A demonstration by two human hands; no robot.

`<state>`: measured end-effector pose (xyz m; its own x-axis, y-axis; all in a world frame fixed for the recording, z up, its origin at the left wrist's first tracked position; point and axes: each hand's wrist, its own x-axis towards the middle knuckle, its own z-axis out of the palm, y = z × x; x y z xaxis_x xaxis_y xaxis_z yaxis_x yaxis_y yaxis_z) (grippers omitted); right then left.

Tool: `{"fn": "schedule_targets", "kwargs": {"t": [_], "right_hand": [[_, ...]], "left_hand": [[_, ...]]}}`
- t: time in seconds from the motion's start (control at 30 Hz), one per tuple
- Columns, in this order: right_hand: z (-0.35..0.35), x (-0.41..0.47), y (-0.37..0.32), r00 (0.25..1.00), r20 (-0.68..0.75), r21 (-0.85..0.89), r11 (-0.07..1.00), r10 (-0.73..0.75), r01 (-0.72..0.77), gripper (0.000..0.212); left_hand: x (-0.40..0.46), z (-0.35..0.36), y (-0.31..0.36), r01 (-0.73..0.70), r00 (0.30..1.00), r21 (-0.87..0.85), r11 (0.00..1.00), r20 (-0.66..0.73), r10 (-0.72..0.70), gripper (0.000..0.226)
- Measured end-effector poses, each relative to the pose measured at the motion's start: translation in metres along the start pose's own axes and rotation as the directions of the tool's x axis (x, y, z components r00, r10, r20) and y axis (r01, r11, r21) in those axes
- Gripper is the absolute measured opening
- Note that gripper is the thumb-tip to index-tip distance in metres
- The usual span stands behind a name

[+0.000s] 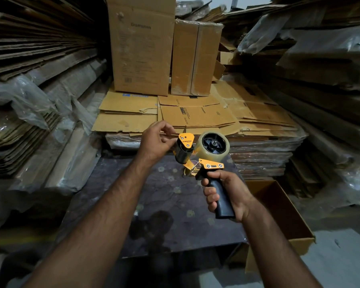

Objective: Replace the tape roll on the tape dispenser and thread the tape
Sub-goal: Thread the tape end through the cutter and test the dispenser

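I am in a packing storeroom. Flattened cardboard sheets (35,50) are stacked high on my left and right, some bundles wrapped in clear plastic (320,50). Ahead, upright cartons (141,44) stand on a pile of folded boxes (195,115). An open box (283,208) sits near my right arm.

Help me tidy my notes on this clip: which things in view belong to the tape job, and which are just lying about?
Job:
tape dispenser, handle gripped by right hand
clear tape roll on its hub
left hand at dispenser's front end

Lying about:
upright cardboard boxes
flattened cartons
open box
dark patterned table
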<state>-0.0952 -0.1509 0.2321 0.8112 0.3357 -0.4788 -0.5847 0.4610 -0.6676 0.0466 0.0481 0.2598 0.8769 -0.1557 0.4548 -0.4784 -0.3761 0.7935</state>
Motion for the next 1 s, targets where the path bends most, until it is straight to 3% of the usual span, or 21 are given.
{"fn": "schedule_targets", "kwargs": {"t": [0.13,0.23,0.3,0.4,0.47,0.67,0.83,0.93,1.0], "right_hand": [[0.002,0.003,-0.001,1.000,0.010,0.021,1.000,-0.003,0.002,0.020],[0.002,0.003,-0.004,1.000,-0.002,0.051,0.998,-0.026,0.026,0.022],[0.002,0.002,-0.007,0.999,-0.003,0.060,0.997,-0.042,0.042,0.022],[0.003,0.003,-0.009,0.999,-0.004,0.061,0.997,-0.054,0.054,0.023],[0.003,0.006,-0.009,0.999,-0.010,0.062,0.997,-0.054,0.054,0.023],[0.001,0.013,-0.003,0.999,0.012,0.045,0.999,-0.030,0.029,0.018],[-0.001,0.017,0.001,0.998,-0.008,-0.003,0.998,-0.070,0.070,0.017],[-0.003,0.020,0.004,0.990,-0.063,-0.094,0.988,-0.129,0.123,0.026],[-0.004,0.023,0.007,0.964,-0.162,-0.235,0.957,-0.211,0.170,0.036]], "left_hand": [[-0.003,0.002,-0.001,0.036,0.995,-0.037,0.999,0.099,-0.033,0.020],[-0.009,-0.001,-0.003,0.126,0.972,-0.253,0.959,0.227,-0.068,0.028],[-0.019,-0.002,-0.007,0.133,0.939,-0.335,0.933,0.344,-0.011,0.047],[-0.034,0.006,-0.009,-0.003,0.918,-0.121,0.993,0.394,0.051,0.095],[-0.036,0.012,-0.010,-0.054,0.943,-0.038,0.998,0.326,0.063,0.107],[-0.028,0.006,-0.018,0.053,0.973,-0.114,0.992,0.230,-0.026,0.070],[-0.026,0.000,-0.015,0.214,0.931,-0.335,0.918,0.354,-0.088,0.050],[-0.024,0.003,-0.009,0.314,0.918,-0.401,0.861,0.358,-0.169,0.052],[-0.017,0.005,-0.004,0.427,0.880,-0.382,0.820,0.384,-0.279,0.074]]}}
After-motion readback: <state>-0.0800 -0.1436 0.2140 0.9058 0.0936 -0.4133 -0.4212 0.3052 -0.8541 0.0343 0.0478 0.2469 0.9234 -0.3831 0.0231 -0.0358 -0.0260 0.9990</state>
